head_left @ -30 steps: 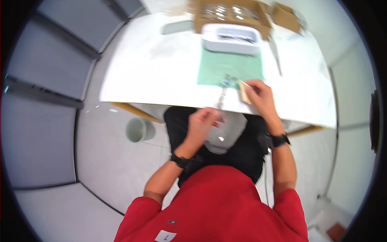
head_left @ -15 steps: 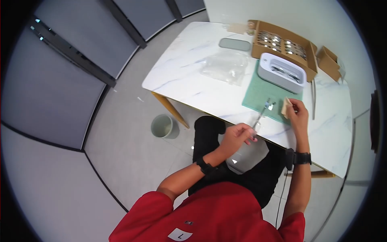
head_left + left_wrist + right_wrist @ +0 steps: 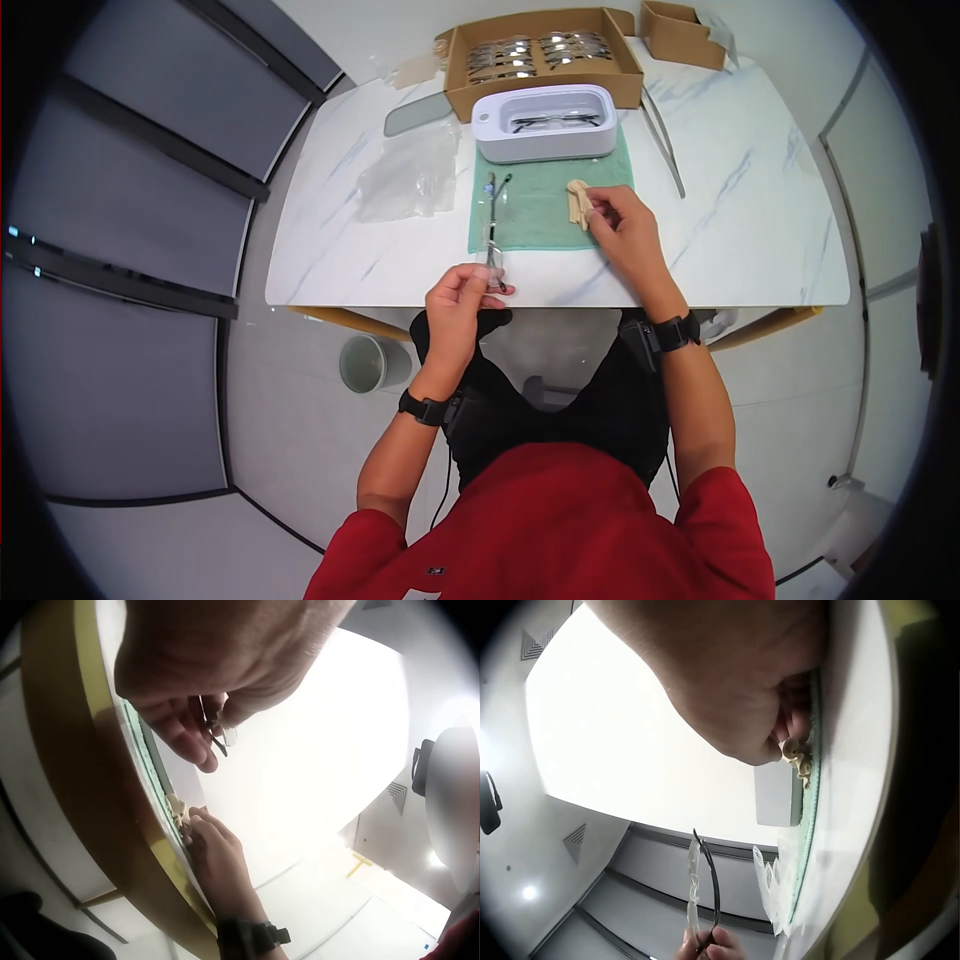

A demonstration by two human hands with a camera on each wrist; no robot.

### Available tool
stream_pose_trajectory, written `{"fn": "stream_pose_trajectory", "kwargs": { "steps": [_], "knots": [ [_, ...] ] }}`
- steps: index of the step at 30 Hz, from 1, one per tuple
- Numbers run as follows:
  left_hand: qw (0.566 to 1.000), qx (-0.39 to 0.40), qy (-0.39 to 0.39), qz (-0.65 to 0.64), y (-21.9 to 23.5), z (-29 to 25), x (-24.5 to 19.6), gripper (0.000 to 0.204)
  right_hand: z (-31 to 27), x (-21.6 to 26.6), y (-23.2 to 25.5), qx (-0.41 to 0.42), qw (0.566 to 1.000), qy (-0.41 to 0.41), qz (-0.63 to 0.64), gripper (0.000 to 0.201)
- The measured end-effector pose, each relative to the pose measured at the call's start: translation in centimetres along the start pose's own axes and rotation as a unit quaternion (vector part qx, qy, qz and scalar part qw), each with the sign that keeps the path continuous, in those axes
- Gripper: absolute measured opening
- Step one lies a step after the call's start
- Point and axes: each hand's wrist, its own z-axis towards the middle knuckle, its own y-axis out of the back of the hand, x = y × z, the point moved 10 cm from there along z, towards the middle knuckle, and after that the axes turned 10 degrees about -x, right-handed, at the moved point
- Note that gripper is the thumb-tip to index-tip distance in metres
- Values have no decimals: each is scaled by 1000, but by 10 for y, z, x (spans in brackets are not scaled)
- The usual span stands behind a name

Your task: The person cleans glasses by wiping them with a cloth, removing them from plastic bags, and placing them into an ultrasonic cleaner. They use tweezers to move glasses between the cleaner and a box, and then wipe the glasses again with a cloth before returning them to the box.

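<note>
My left hand (image 3: 458,310) pinches a pair of dark-framed eyeglasses (image 3: 492,225) by the near end, at the table's front edge. In the head view the eyeglasses point away from me over the left part of a green towel (image 3: 540,215); the right wrist view shows a dark, curved temple (image 3: 715,885) rising from the left fingers. A crumpled beige cloth (image 3: 577,203) is gripped between the thumb and fingers of my right hand (image 3: 628,235), low over the towel's right side. In the right wrist view that hand hides part of the cloth (image 3: 799,761).
Behind the towel's middle, a white oblong tub (image 3: 490,145) holds another pair of glasses. Further back, a cardboard box (image 3: 625,88) contains several glasses. Clear plastic bags (image 3: 405,185) and a grey lid (image 3: 418,114) lie left; a metal strip (image 3: 665,140) lies right. A bin (image 3: 362,365) stands on the floor.
The head view has swung about, shifting the whole scene. My left hand has brought the eyeglasses further left of the cloth, over the towel's left side. Both hands keep their holds.
</note>
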Motion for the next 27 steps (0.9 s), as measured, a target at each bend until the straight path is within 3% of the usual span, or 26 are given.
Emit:
{"fn": "stream_pose_trajectory", "kwargs": {
  "steps": [2, 5, 12, 21, 27],
  "knots": [
    [1000, -2, -8, 13, -5, 5, -6, 18, -2, 8, 3, -7, 999, 28, -23, 22],
    [999, -7, -25, 39, -10, 12, -13, 17, -9, 34, 1, -7, 985, 156, -71, 18],
    [995, -23, -54, 84, -18, 30, -23, 22, -11, 27, -1, -16, 982, 150, -117, 24],
    [995, -30, -22, 93, -20, 39, 7, 21, -18, 32, -9, -15, 962, 233, -140, 14],
    [987, -40, -67, 140, -14, 37, 11, 20, -17, 25, -12, -9, 963, 224, -150, 11]
  ]
}}
